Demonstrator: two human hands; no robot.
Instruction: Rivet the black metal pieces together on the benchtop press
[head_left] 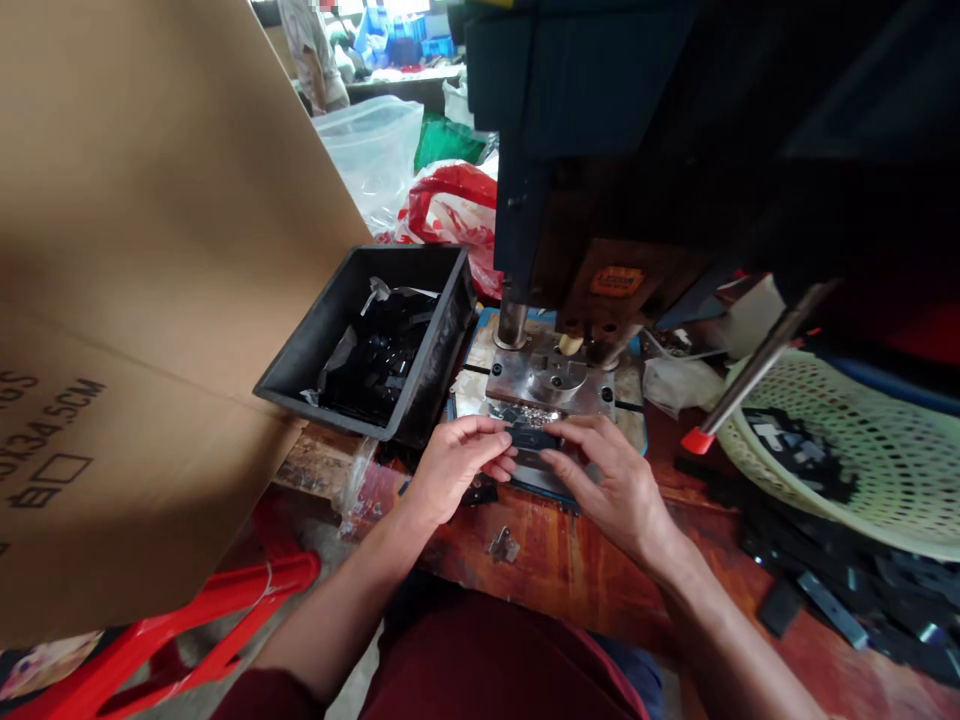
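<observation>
Worktop (570,560) of worn, reddish-brown wood, scuffed and glossy in patches, set in a cluttered workshop; a person (315,50) stands far back near blue crates. I see a dark press machine (637,150) rising over the middle, its steel die plate (551,385) bright and bolted, with a red-tipped lever (757,370) slanting down on the right. My left hand (454,465) and right hand (611,480) meet just in front of the plate, each grip pinching one end of a small, flat black part (534,440), fingers curled and pressed onto it. The part lies between the hands, near the plate's front edge. A black plastic bin (315,340), square-walled and matte, sits at the left, holding dark pieces. A large cardboard sheet (142,250) closes off the left side, leaving little room there. A pale perforated basket (885,460) and loose black strips (840,590) crowd the right. Open wood remains only near the front edge, where a small metal clip (504,545) lies. A red stool (217,610) stands below left.
</observation>
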